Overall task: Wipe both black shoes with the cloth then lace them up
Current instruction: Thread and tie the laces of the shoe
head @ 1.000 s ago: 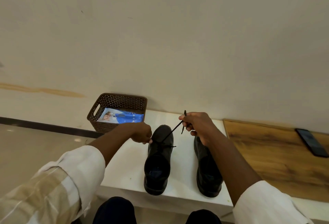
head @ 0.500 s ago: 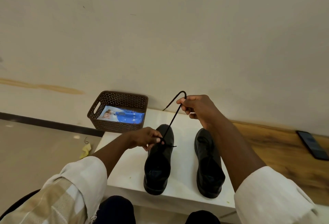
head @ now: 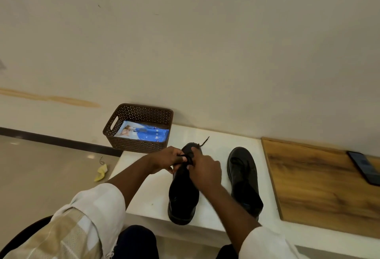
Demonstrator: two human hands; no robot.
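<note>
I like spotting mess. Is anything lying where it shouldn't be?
Yes: a crumpled yellow cloth lies on the floor, left of the white table, beside a small dark curl of string. Both look dropped.

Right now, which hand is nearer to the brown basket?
Left. The left hand grips the lace at the left shoe, just in front of the brown basket. The right hand is on the shoe's far side.
</note>
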